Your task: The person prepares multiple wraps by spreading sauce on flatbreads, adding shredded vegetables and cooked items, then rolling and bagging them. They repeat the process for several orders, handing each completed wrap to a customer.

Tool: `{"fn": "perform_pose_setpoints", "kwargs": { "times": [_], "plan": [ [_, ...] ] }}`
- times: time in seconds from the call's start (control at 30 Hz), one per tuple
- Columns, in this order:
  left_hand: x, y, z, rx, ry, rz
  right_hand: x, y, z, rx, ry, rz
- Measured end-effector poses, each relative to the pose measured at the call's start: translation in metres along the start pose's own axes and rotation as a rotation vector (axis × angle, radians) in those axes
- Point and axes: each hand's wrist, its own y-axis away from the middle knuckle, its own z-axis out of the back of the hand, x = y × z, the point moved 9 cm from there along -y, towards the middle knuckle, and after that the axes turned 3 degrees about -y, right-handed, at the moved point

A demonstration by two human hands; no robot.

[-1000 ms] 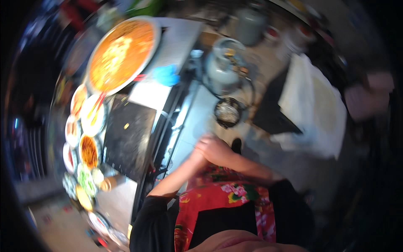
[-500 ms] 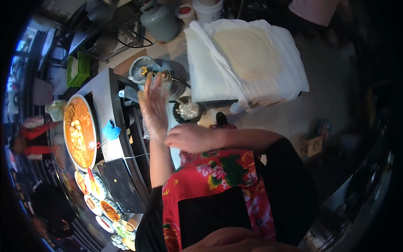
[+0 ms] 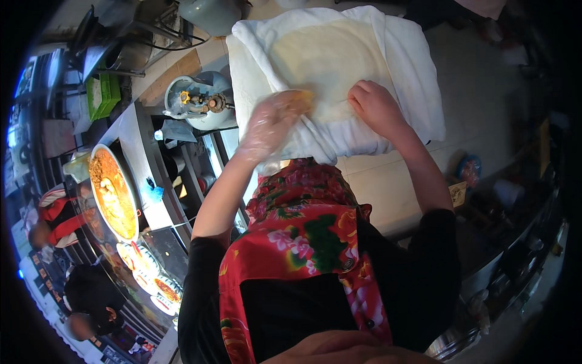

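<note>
A large, round, pale flatbread-like sheet (image 3: 327, 48) lies on a white cloth (image 3: 415, 91) draped over a boxy stand in front of me. My left hand (image 3: 273, 124), in a clear plastic glove, is over the cloth's near left part beside the sheet. Motion smears its fingers, and a yellowish blur shows at their tips. Bare and curled, my right hand (image 3: 377, 109) has its fingertips pinched together over the near right part of the sheet. Whatever lies between those fingertips is too small to make out.
Left of the stand is a gas cylinder (image 3: 206, 115) with a valve and hose. Along the left counter (image 3: 124, 136) sit a wide pan of red-orange food (image 3: 113, 194), a blue cloth (image 3: 153, 193) and several filled bowls (image 3: 145, 267). People (image 3: 91, 297) are beyond it.
Both hands have moved from beside the gas cylinder, where the right was at the left wrist, forward and right onto the draped stand. They are now apart. The view has shifted too.
</note>
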Motion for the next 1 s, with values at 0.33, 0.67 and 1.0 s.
{"fn": "perform_pose_setpoints", "kwargs": {
  "times": [0.33, 0.67, 1.0],
  "plan": [
    [0.035, -0.090, -0.063, 0.203, -0.760, -0.095, -0.002, -0.031, 0.040, -0.174, 0.012, 0.142],
    [-0.076, -0.200, 0.063, -0.155, -0.481, -0.267, -0.054, -0.161, 0.132, -0.157, -0.311, -0.048],
    [-0.177, -0.065, 0.158, -0.655, -0.486, -0.757, 0.057, -0.221, 0.216, -0.145, -0.403, 0.339]
  ]
}}
